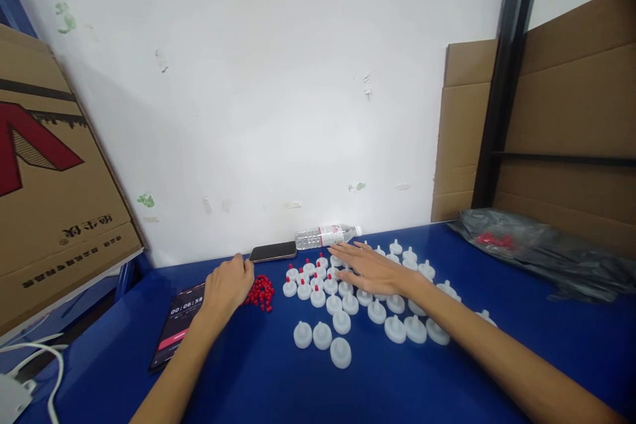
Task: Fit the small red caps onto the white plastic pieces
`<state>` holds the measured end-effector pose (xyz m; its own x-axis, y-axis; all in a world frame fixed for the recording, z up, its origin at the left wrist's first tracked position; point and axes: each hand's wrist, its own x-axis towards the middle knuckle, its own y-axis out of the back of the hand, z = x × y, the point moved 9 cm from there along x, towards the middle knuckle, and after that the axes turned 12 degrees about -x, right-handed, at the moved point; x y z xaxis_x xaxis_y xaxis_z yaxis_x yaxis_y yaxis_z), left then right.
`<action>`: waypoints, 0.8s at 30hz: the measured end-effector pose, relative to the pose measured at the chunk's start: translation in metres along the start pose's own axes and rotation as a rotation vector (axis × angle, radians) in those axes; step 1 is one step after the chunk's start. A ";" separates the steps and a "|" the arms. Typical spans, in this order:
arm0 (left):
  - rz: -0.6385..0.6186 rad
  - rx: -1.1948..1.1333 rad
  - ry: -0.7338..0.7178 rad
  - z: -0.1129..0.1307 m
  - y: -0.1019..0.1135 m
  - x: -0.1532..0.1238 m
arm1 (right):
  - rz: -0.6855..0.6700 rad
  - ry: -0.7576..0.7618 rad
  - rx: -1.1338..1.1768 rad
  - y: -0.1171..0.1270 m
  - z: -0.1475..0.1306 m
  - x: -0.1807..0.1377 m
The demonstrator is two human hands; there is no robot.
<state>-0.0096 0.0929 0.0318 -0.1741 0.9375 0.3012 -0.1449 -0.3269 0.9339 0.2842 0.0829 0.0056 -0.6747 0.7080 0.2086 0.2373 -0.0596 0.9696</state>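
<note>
Several white plastic caps are spread over the blue table. A few at the back left carry red tips. A small pile of red plugs lies left of them. My left hand rests beside that pile with its fingers curled inward; whether it holds a plug is hidden. My right hand lies flat and open over the white caps, fingers stretched toward the red-tipped ones.
A phone showing a timer lies under my left wrist, and a second phone and a lying water bottle sit by the wall. A dark plastic bag is at the right. Cardboard boxes flank both sides.
</note>
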 end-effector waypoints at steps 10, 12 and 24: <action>-0.090 0.047 -0.007 -0.003 -0.013 0.002 | -0.056 -0.002 0.047 -0.012 0.005 0.000; -0.089 0.040 -0.015 -0.003 -0.013 0.001 | -0.039 -0.010 0.044 -0.010 0.005 0.000; -0.089 0.054 -0.015 -0.003 -0.014 0.001 | -0.043 -0.035 0.041 -0.014 0.008 0.000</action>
<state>-0.0109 0.0983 0.0189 -0.1487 0.9643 0.2191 -0.1066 -0.2359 0.9659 0.2867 0.0896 -0.0094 -0.6603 0.7334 0.1615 0.2373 -0.0003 0.9714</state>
